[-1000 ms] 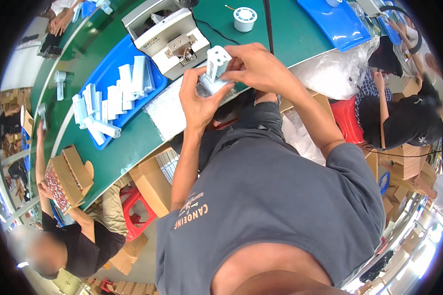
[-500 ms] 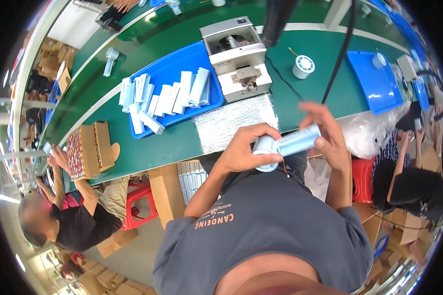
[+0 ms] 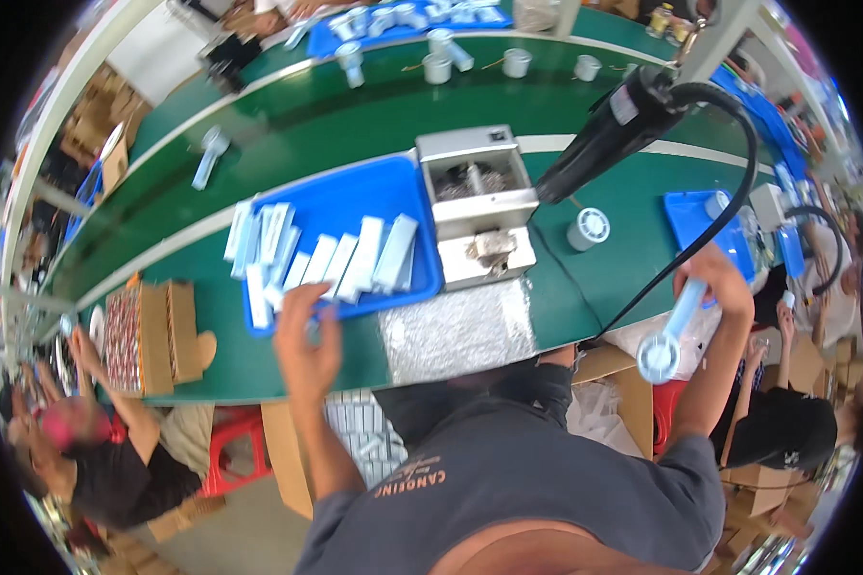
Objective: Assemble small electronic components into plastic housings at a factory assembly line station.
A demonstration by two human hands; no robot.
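My right hand [image 3: 724, 283] is closed round the handle of a light-blue handheld fan [image 3: 660, 356], out to the right past the table's near edge. The round, grilled fan head hangs down toward me. Over the near edge of a blue tray [image 3: 350, 182], my left hand [image 3: 307, 350] has its fingers apart, and I see nothing held in it. Several pale-blue handle pieces [image 3: 360, 254] lie in the tray close to those fingertips. To the tray's right stands a grey metal screw-feeder machine [image 3: 479, 206]. A white fan head [image 3: 588, 230] sits on the green table beyond it.
A black power screwdriver [image 3: 609, 129] hangs with its cable over the table's right half. Silvery bubble wrap [image 3: 458, 331] lies before the machine. At left stands an open carton [image 3: 139, 340]; at right, another blue tray [image 3: 686, 211]. Co-workers sit on both sides.
My left hand has let go of the fan head and moved left to the tray. My right hand has carried the fan rightward. The view has shifted, showing more of the far table.
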